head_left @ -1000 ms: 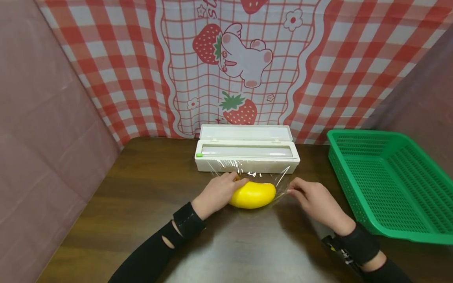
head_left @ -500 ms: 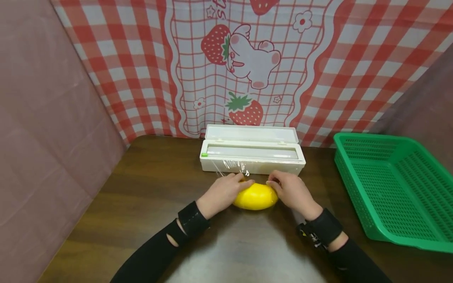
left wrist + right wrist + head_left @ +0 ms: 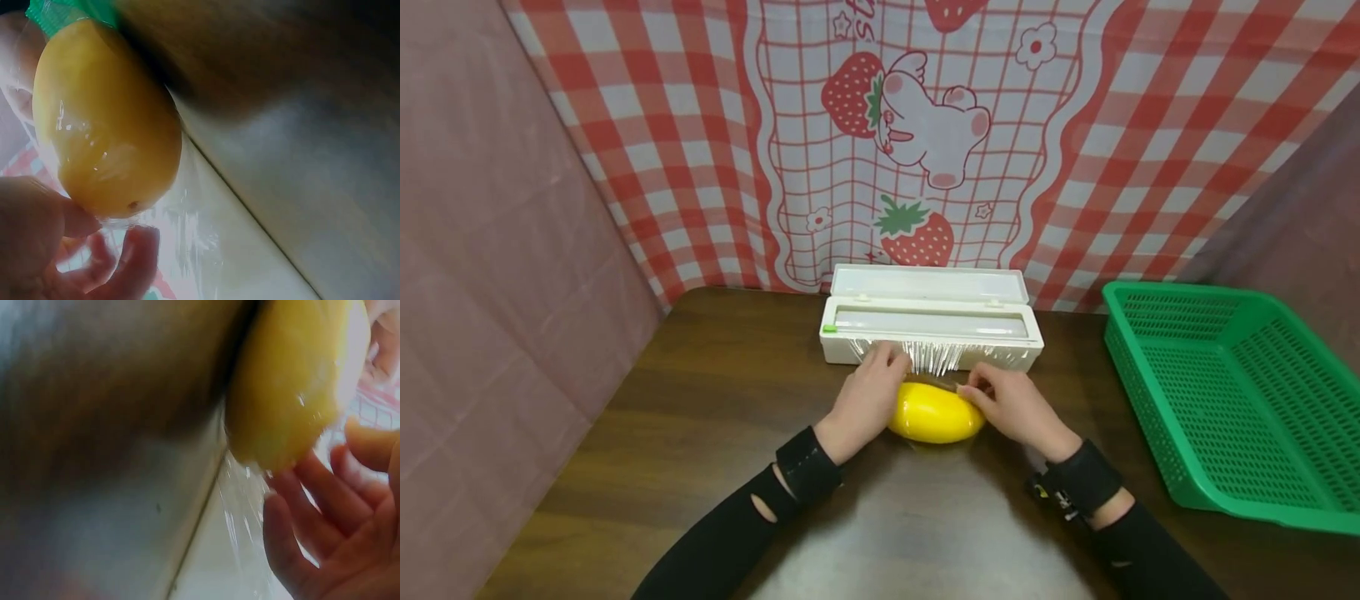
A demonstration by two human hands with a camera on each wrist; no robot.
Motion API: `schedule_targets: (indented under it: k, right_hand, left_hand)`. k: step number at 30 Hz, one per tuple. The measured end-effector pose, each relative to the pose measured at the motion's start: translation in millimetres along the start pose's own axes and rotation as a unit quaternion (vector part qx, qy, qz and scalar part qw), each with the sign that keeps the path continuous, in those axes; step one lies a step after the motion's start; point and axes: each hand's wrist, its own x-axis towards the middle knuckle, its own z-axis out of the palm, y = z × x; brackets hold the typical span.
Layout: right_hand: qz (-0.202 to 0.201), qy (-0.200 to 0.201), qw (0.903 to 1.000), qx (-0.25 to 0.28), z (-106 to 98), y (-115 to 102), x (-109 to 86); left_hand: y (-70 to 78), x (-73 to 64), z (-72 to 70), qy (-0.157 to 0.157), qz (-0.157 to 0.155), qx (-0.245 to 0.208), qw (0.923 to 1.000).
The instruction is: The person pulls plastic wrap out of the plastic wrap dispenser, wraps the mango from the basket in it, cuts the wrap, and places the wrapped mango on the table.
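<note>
A yellow mango (image 3: 936, 417) lies on the table between my hands, with clear plastic wrap (image 3: 932, 357) over it. The wrap runs back to the front of a white cling film dispenser (image 3: 928, 285), whose lid is raised. At the mango's left end my left hand (image 3: 867, 400) pinches the wrap; the left wrist view has the thumb and fingers (image 3: 139, 250) at the film just past the mango (image 3: 106, 125). My right hand (image 3: 1018, 408) pinches the film at the right end. Shiny film covers the mango (image 3: 287, 387) in the right wrist view.
A green plastic basket (image 3: 1198, 400) stands on the right of the brown wooden table (image 3: 715, 392). Behind the dispenser hangs a red checked cloth (image 3: 685, 150) with strawberries. Pinkish cloth (image 3: 490, 275) hangs along the left side.
My right hand has moved left, from beside the mango to its right end, drawing film in. My left hand has shifted off the mango's top to its far left edge. The wrap behind is more pleated.
</note>
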Motion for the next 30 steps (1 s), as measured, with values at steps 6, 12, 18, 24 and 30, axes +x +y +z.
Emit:
schedule_targets:
  k: [6,12,18,24,30]
  right_hand:
    - [-0.025,-0.098,0.9946,0.024,-14.7,9.1,-4.7]
    - [-0.058,-0.180,0.9819,0.007,-19.2,10.6,-10.9]
    - [-0.060,-0.158,0.9856,-0.013,-10.4,4.0,-11.4]
    - [-0.047,-0.135,0.9889,-0.039,-3.5,1.4,-9.9]
    - [-0.045,-0.131,0.9894,-0.041,-2.2,0.4,-10.8]
  left_hand:
    - [-0.8,-0.4,-1.4,0.043,-0.016,0.011,0.9989]
    - [-5.3,-4.8,-7.9,-0.018,-0.034,-0.033,0.9987]
    - [-14.0,-16.9,-28.5,-0.100,-0.027,-0.146,0.9839]
    - [-28.4,-28.3,-42.6,-0.210,0.053,-0.185,0.9585]
    - [-35.2,-29.4,-34.9,-0.149,0.100,-0.200,0.9631]
